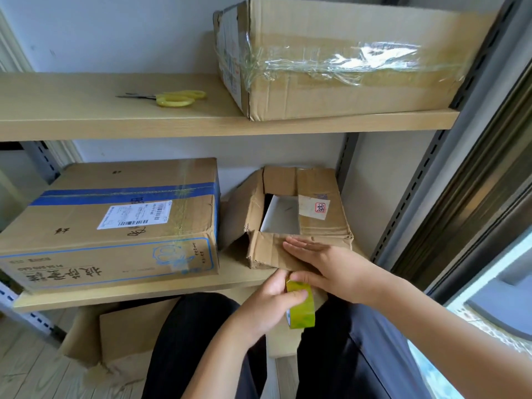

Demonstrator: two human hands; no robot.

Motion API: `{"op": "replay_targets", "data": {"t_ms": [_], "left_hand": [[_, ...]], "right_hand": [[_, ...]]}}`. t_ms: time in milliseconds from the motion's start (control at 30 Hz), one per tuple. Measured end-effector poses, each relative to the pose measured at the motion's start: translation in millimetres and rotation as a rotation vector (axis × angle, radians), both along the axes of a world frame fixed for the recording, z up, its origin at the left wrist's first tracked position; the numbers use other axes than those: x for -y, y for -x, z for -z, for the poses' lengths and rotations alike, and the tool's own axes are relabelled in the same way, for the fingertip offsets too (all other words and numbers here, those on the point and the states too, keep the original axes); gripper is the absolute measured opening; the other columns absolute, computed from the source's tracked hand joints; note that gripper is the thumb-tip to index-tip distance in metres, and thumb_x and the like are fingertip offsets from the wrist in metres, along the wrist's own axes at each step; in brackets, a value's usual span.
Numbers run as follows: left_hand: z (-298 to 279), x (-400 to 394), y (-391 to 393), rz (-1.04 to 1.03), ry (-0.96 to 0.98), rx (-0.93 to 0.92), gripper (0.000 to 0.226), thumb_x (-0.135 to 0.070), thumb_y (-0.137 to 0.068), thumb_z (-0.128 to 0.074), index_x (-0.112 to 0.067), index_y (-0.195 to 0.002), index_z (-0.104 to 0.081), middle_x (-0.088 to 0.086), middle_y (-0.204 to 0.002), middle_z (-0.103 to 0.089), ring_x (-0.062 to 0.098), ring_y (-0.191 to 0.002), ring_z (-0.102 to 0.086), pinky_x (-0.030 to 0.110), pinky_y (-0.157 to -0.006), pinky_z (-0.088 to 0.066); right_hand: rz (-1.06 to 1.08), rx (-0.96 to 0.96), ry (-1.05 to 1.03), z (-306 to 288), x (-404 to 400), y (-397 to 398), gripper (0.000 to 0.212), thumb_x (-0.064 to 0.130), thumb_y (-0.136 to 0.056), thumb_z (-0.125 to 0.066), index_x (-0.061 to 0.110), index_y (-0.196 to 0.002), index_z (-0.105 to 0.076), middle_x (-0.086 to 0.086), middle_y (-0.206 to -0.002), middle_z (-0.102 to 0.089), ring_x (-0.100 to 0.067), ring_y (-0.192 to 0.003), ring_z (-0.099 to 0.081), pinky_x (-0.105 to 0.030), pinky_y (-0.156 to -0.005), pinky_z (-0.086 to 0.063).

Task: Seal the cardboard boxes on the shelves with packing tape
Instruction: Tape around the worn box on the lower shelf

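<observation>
Head view: the small open box (299, 223) sits on the lower shelf (144, 295), its flap bearing a white sticker with a red-framed mark too small to read. Right hand (322, 262) lies flat on the front flap, fingers straight. Left hand (270, 298) grips the yellow-green tape roll (302, 309). Beside it, the taped box (115, 226) carries a shipping label and blue print.
</observation>
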State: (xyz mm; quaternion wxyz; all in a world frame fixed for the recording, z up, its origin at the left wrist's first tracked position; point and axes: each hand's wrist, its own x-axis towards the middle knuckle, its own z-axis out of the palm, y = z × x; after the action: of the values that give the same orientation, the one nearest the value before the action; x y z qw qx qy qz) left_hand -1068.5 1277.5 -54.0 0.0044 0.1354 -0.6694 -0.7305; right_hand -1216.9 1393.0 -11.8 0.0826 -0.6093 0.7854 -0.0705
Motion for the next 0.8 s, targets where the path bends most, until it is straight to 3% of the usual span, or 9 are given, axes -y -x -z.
{"op": "replay_targets", "data": {"t_ms": [67,133,200,333,500,600,633,733,800], "left_hand": [[-4.5,-1.3,-1.3,0.049,-0.012,0.005,0.034,-0.012,-0.09,-0.061,-0.008,-0.123,-0.052,0.001,-0.1,-0.073,0.016,-0.101,-0.07,0.027,-0.087,-0.052],[-6.5,-5.0,-1.7,0.042,-0.067,-0.002,0.032,-0.001,-0.094,-0.055,-0.003,-0.124,-0.046,0.002,-0.091,-0.072,0.027,-0.092,-0.072,0.033,-0.081,-0.055],[-8.1,-5.7,-0.4,-0.023,-0.147,0.023,0.038,-0.002,-0.087,-0.059,-0.006,-0.122,-0.044,0.008,-0.092,-0.068,0.035,-0.082,-0.071,0.04,-0.078,-0.056],[-10.8,-2.3,5.0,-0.064,-0.132,0.081,0.055,-0.013,-0.079,-0.065,-0.02,-0.13,-0.043,0.009,-0.094,-0.073,0.032,-0.079,-0.071,0.046,-0.087,-0.057],[-43.2,2.1,-9.1,-0.094,0.133,0.227,0.077,-0.052,-0.073,-0.072,-0.03,-0.138,-0.036,-0.015,-0.115,-0.07,0.009,-0.115,-0.062,0.038,-0.109,-0.043],[-76.5,18.3,-36.6,-0.094,0.386,0.312,0.032,-0.064,-0.082,-0.063,-0.037,-0.098,-0.062,-0.026,-0.089,-0.067,-0.005,-0.089,-0.06,0.026,-0.09,-0.047],[-86.7,24.8,-43.6,-0.112,0.475,0.318,0.035,-0.065,-0.085,-0.059,-0.031,-0.082,-0.062,-0.021,-0.078,-0.067,0.001,-0.078,-0.061,0.029,-0.083,-0.049],[-121.0,47.9,-55.3,-0.262,0.498,0.211,0.029,-0.048,-0.097,-0.053,-0.024,-0.081,-0.06,-0.001,-0.09,-0.074,0.014,-0.08,-0.069,0.037,-0.086,-0.054],[-142.9,63.6,-56.1,-0.402,0.483,0.103,0.024,-0.037,-0.099,-0.052,-0.026,-0.081,-0.063,-0.006,-0.081,-0.072,0.011,-0.071,-0.068,0.038,-0.085,-0.056]], "right_hand": [[-0.029,-0.153,0.107,1.0,1.4,-4.5,0.087,0.071,-0.089,-0.013,0.015,-0.148,-0.043,0.0,-0.154,-0.04,-0.01,-0.14,-0.04,-0.029,-0.11,-0.041],[-0.117,-0.335,0.28,8.6,4.5,-5.8,0.079,0.058,-0.101,-0.011,0.009,-0.126,-0.066,-0.006,-0.129,-0.066,-0.013,-0.115,-0.065,-0.029,-0.079,-0.06],[-0.174,-0.476,0.376,18.8,5.0,-2.8,0.068,0.044,-0.107,-0.018,0.007,-0.111,-0.074,-0.006,-0.113,-0.074,-0.014,-0.1,-0.072,-0.028,-0.065,-0.061],[-0.213,-0.66,0.395,23.4,4.0,-3.4,0.045,0.028,-0.099,-0.04,-0.001,-0.107,-0.074,-0.015,-0.107,-0.074,-0.021,-0.093,-0.074,-0.033,-0.062,-0.061],[-0.135,-0.542,0.289,-2.8,9.8,-7.3,0.052,0.042,-0.107,-0.026,0.018,-0.095,-0.07,0.002,-0.085,-0.072,-0.019,-0.067,-0.069,-0.031,-0.049,-0.054],[-0.041,-0.525,0.489,-42.0,17.4,-29.5,0.059,0.05,-0.106,-0.021,0.021,-0.089,-0.069,0.008,-0.07,-0.065,-0.017,-0.055,-0.063,-0.026,-0.04,-0.044],[-0.037,-0.504,0.607,-60.7,23.2,-41.1,0.053,0.046,-0.106,-0.027,0.018,-0.088,-0.068,0.006,-0.066,-0.061,-0.019,-0.053,-0.061,-0.027,-0.04,-0.043],[-0.081,-0.427,0.859,-121.0,58.2,-84.4,0.033,0.031,-0.103,-0.043,0.013,-0.088,-0.067,0.001,-0.07,-0.059,-0.021,-0.059,-0.059,-0.034,-0.048,-0.048],[-0.031,-0.377,0.921,-157.2,91.8,-107.2,0.028,0.026,-0.1,-0.046,0.012,-0.086,-0.065,-0.001,-0.073,-0.058,-0.025,-0.057,-0.058,-0.036,-0.046,-0.047]]}}
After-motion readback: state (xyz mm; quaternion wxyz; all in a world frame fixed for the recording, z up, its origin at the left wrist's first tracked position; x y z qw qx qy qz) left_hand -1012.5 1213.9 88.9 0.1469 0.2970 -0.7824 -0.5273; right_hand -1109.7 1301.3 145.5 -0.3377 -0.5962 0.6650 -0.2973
